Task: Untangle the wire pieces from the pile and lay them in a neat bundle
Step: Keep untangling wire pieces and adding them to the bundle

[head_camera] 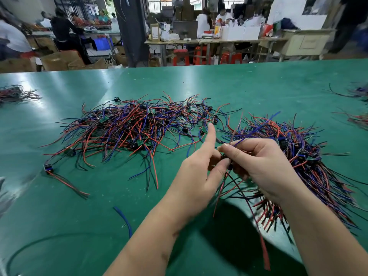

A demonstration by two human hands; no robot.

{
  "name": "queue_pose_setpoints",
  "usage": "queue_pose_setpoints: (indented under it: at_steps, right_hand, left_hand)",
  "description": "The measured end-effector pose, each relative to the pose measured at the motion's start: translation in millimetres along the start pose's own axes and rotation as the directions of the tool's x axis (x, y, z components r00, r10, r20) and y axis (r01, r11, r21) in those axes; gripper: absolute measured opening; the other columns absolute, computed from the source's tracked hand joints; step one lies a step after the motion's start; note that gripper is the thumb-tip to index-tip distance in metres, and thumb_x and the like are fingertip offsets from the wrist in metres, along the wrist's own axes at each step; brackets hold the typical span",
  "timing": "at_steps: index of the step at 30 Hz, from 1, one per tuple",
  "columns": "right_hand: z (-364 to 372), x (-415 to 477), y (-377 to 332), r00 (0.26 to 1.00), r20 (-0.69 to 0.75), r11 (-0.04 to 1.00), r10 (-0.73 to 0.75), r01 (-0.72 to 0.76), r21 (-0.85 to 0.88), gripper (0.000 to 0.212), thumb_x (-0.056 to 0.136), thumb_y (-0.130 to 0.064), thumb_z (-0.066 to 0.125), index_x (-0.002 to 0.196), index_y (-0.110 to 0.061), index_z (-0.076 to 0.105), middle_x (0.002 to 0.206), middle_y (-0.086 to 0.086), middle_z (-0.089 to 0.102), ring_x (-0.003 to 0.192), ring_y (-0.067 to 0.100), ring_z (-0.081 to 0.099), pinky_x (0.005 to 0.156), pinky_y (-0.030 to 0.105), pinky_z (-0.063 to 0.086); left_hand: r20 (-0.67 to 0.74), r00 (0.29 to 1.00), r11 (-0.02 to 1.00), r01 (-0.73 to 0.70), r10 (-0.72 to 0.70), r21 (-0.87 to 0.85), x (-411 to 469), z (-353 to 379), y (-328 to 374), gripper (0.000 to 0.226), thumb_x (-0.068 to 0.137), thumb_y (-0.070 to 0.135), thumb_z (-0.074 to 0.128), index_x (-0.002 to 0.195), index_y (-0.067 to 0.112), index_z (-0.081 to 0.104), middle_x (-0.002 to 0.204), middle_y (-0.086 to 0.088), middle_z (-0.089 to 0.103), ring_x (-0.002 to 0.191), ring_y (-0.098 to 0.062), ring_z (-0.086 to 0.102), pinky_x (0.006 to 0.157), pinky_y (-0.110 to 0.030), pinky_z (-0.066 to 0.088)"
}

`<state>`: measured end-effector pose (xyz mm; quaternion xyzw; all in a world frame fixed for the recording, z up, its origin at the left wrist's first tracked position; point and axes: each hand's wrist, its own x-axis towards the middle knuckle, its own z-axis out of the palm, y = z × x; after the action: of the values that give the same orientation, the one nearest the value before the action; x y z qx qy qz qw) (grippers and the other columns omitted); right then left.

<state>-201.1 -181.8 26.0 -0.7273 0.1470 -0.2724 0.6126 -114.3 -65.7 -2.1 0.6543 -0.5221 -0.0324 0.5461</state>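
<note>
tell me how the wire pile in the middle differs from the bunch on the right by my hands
The middle pile is a loose tangle, wires crossing every way; the right bundle has its wires running mostly one way. The pile lies untouched; the bundle is partly hidden behind the right hand, which pinches a wire piece. Both hold red, blue and black wires on the green table.
</note>
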Motion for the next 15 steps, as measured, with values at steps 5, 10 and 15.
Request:
queue_pose_setpoints:
  at_steps: [5,10,15]
  right_hand:
    - [-3,3,-1,0.995,0.02,0.973,0.095,-0.097,0.209,0.016,0.057,-0.03,0.076,0.064,-0.016,0.072,0.054,0.001,0.059,0.047,0.012,0.047,0.042,0.017,0.037]
    - [-2,3,0,0.998,-0.048,0.98,0.046,-0.035,0.196,0.012,0.058,-0.027,0.074,0.058,-0.016,0.07,0.048,-0.001,0.057,0.041,0.007,0.044,0.042,0.016,0.036]
    - [-8,5,-1,0.98,-0.191,0.991,-0.051,0.073,0.109,0.018,0.063,-0.029,0.074,0.061,-0.012,0.067,0.048,0.003,0.059,0.035,0.007,0.042,0.035,0.014,0.031]
  left_hand:
    - [-0.056,0.986,0.943,0.135,-0.16,-0.305,1,6,4,0.079,0.086,0.031,0.058,0.142,0.034,0.003,0.073,0.012,0.065,0.072,-0.006,0.061,0.072,-0.024,0.049]
    - [0.028,0.923,0.731,0.321,-0.383,-0.602,2,13,10,0.023,0.082,0.007,0.066,0.105,0.008,0.063,0.069,0.002,0.071,0.059,-0.007,0.065,0.057,-0.017,0.051]
    - [0.136,0.926,0.755,0.367,-0.352,-0.544,1,7,9,0.006,0.077,0.005,0.07,0.079,0.007,0.065,0.061,0.003,0.067,0.049,-0.008,0.061,0.051,-0.016,0.047]
